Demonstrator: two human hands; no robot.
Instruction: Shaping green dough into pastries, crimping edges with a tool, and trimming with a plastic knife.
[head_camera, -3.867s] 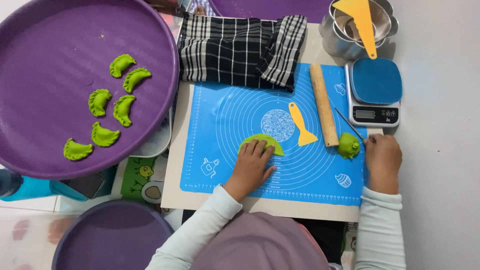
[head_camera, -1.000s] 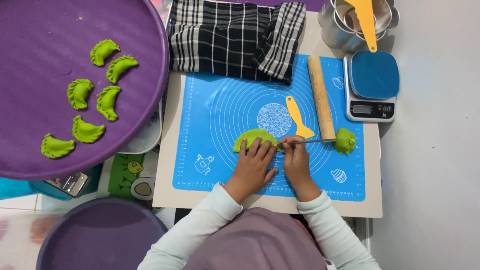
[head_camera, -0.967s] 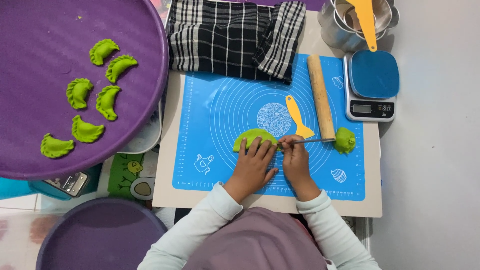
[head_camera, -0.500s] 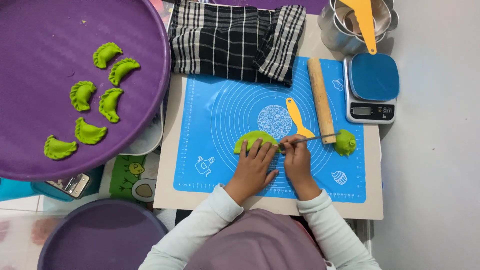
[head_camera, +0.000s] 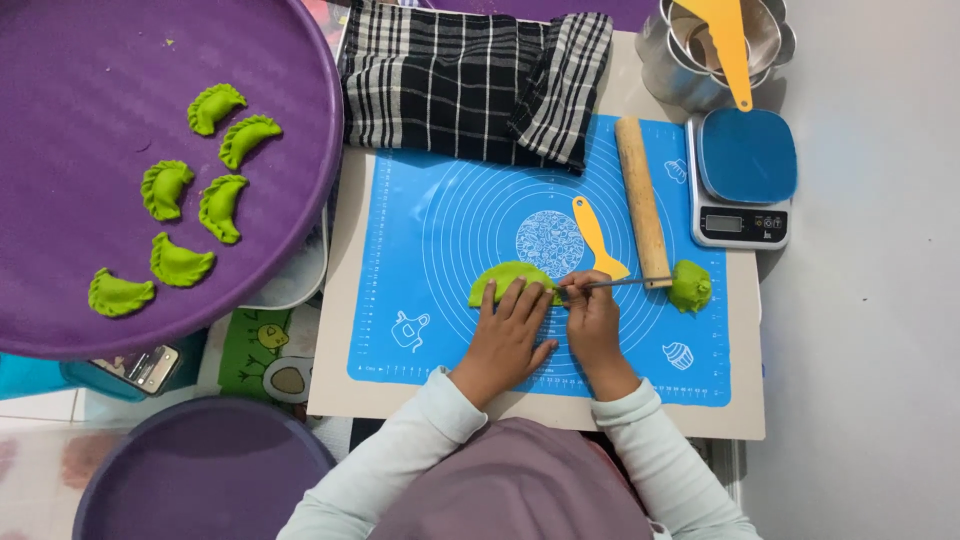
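head view. we log our left hand (head_camera: 508, 335) pressed flat, fingers spread narrowly, on a folded green dough half-moon (head_camera: 508, 279) lying on the blue silicone mat (head_camera: 440, 230), near the mat's middle. our right hand (head_camera: 592, 322) sits just right of it, fingers closed around a thin metal tool (head_camera: 615, 284) whose handle runs right toward a lump of green dough (head_camera: 690, 285); the tool's tip meets the half-moon's right edge. the two hands lie side by side, almost touching.

on the mat we also list: a yellow plastic scraper (head_camera: 597, 236), just far of the right hand; a smooth wooden rolling pin (head_camera: 642, 202), lying near to far on the right. the mat is printed with concentric rings and rests on a pale board (head_camera: 340, 300).

far side: a black-and-white checked cloth (head_camera: 470, 75), folded and soft. far right: a digital scale (head_camera: 742, 178) with a blue top, and nested metal bowls (head_camera: 705, 60) holding a yellow spatula (head_camera: 722, 40).

left: a large round purple tray (head_camera: 60, 250) carrying six crimped green dumplings (head_camera: 220, 205). near left: a second purple tray (head_camera: 200, 470).
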